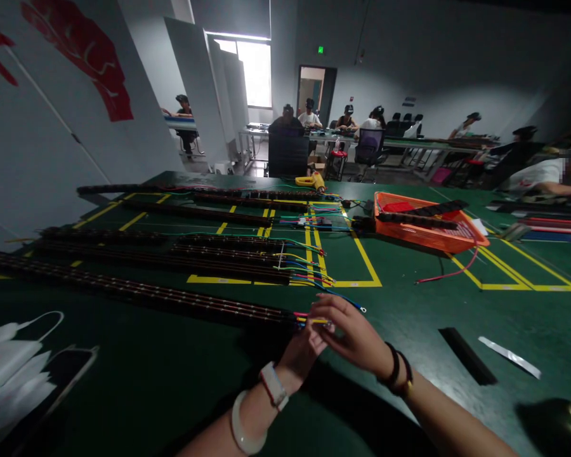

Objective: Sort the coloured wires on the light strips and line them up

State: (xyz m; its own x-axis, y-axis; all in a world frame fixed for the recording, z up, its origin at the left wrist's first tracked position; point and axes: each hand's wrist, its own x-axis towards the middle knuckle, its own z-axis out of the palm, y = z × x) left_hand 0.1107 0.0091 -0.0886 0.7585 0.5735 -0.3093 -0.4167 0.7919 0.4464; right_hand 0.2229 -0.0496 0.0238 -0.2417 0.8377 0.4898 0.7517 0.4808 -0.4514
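A long dark wire harness (190, 297) runs from the left edge to my hands, ending in short red, yellow and blue wires (301, 320). My left hand (305, 348) is closed on these wire ends from below. Over it, my right hand (347, 327) has its fingers bent and pressed together at the yellow wire's tip; the exact pinch is partly hidden. Just behind my hands lie more harnesses (219, 257) with coloured leads, one blue lead ending in a ring terminal (363, 310).
An orange basket (423, 238) holding dark parts stands at the back right, near a yellow heat gun (314, 182). A black strip (467, 355) and a silver strip (510, 357) lie at right. White bags (14, 374) sit at left. A co-worker (537, 178) is at far right.
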